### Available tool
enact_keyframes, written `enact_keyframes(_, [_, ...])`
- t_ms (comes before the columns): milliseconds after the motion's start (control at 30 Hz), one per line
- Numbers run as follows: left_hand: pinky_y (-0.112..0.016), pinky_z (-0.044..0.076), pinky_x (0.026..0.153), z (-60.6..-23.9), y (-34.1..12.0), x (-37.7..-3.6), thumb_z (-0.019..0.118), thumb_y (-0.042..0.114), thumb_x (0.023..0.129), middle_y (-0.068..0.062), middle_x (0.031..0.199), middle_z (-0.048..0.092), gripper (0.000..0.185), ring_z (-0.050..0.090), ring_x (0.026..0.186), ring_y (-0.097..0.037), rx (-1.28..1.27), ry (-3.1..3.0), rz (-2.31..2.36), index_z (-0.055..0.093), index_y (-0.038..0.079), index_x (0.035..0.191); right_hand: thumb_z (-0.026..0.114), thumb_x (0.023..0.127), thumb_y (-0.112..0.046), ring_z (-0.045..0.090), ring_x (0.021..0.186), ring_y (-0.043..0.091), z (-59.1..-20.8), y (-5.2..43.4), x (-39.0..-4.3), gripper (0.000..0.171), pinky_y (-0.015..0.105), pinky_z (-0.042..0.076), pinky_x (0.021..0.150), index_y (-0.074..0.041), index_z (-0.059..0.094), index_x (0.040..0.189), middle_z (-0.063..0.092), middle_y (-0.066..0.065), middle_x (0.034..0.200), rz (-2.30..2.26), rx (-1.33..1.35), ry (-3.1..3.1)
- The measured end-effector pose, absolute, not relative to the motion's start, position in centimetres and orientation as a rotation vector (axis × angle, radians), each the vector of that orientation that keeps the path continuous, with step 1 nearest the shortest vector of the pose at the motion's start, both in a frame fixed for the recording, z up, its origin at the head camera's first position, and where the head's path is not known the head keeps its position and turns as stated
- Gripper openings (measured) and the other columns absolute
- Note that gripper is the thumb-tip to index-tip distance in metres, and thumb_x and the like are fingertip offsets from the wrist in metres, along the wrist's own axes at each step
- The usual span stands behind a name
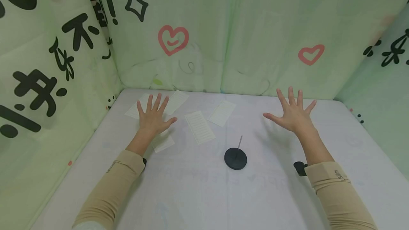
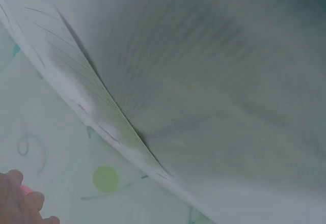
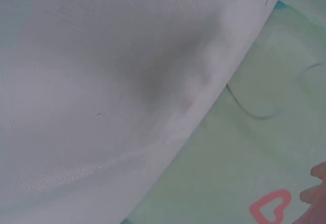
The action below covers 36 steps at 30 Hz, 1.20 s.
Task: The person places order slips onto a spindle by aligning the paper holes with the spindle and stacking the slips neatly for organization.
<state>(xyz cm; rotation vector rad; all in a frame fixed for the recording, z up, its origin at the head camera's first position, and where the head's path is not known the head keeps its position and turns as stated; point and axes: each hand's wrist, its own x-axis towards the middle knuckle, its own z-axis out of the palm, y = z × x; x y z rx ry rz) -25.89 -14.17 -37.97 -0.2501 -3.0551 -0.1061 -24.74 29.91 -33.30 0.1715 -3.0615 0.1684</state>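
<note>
My left hand (image 1: 152, 118) hovers with spread fingers over the left part of the table, above several lined paper slips. One lined slip (image 1: 200, 127) lies flat near the middle, and another slip (image 1: 222, 113) is just right of it. My right hand (image 1: 294, 114) is also spread wide, above the right side of the table, and holds nothing. Between the hands and nearer to me stands a round black base (image 1: 235, 159) with a thin upright metal spike (image 1: 240, 142). In the left wrist view a lined slip (image 2: 97, 81) shows near the table's far edge.
A white cloth covers the table (image 1: 191, 187). Pale green curtains (image 1: 204, 38) with black characters and red hearts hang behind it and along both sides. A dark wrist camera (image 1: 300, 168) sits at the right sleeve's cuff.
</note>
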Motion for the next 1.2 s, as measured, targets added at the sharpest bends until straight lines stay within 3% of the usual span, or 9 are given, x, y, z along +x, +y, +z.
enact_keyframes(300, [-0.06,-0.016,0.1,-38.1,-14.2,-26.0,0.037,0.064,0.086,-0.004,0.153,-0.005,0.083,-0.013,0.138,-0.03,-0.248,-3.066,-0.091,0.002,0.022,0.148,0.041,0.079,-0.073,-0.029,0.129,0.041,-33.5,29.9,-24.7,0.099,0.072,-0.021,0.084,-0.02,-0.007,0.147,-0.017,0.022,0.148,0.162,0.169,-3.081])
enact_keyframes(533, [-0.059,-0.015,0.101,-37.9,-14.4,-26.0,0.038,0.063,0.087,-0.006,0.154,-0.005,0.082,-0.012,0.138,-0.03,-0.245,-3.069,-0.078,0.002,0.021,0.148,0.042,0.079,-0.071,-0.022,0.132,0.042,-33.5,29.6,-24.3,0.098,0.072,-0.013,0.09,-0.021,-0.009,0.146,-0.02,0.019,0.148,0.203,0.182,-3.046])
enact_keyframes(600, [-0.059,-0.015,0.102,-37.9,-14.5,-26.1,0.037,0.062,0.088,-0.006,0.153,-0.005,0.081,-0.012,0.138,-0.03,-0.249,-3.063,-0.085,0.002,0.021,0.148,0.045,0.08,-0.068,-0.013,0.134,0.043,-33.6,29.4,-24.0,0.097,0.071,-0.008,0.095,-0.021,-0.005,0.147,-0.014,0.02,0.15,0.244,0.21,-2.999])
enact_keyframes(700, [-0.058,-0.013,0.103,-37.9,-14.8,-26.0,0.037,0.06,0.089,-0.007,0.154,-0.003,0.079,-0.009,0.139,-0.029,-0.265,-3.024,-0.093,0.004,0.02,0.148,0.055,0.081,-0.058,0.01,0.134,0.043,-33.8,28.8,-23.5,0.092,0.066,0.006,0.101,-0.015,0.009,0.147,0.009,0.022,0.149,0.295,0.299,-2.872])
enact_keyframes(833, [-0.057,-0.009,0.105,-37.8,-15.4,-25.8,0.04,0.055,0.09,-0.008,0.153,0.004,0.075,-0.003,0.139,-0.029,-0.293,-2.96,-0.124,0.011,0.017,0.148,0.065,0.078,-0.044,0.033,0.124,0.042,-34.5,27.8,-22.5,0.083,0.061,0.026,0.096,-0.008,0.026,0.142,0.034,0.024,0.138,0.297,0.445,-2.725])
enact_keyframes(967, [-0.056,-0.005,0.106,-37.9,-16.4,-25.6,0.042,0.05,0.091,-0.011,0.152,0.011,0.07,0.005,0.139,-0.031,-0.319,-2.93,-0.151,0.017,0.014,0.147,0.066,0.077,-0.04,0.04,0.118,0.04,-35.3,26.9,-21.2,0.077,0.06,0.033,0.089,-0.005,0.033,0.137,0.042,0.023,0.131,0.294,0.581,-2.689])
enact_keyframes(1200, [-0.056,0.001,0.106,-38.7,-18.5,-25.2,0.038,0.045,0.094,-0.017,0.149,0.017,0.065,0.013,0.136,-0.035,-0.32,-3.019,-0.1,0.018,0.011,0.146,0.06,0.081,-0.048,0.04,0.118,0.039,-36.3,25.6,-19.0,0.072,0.059,0.03,0.093,-0.008,0.035,0.135,0.042,0.021,0.13,0.207,0.705,-2.803])
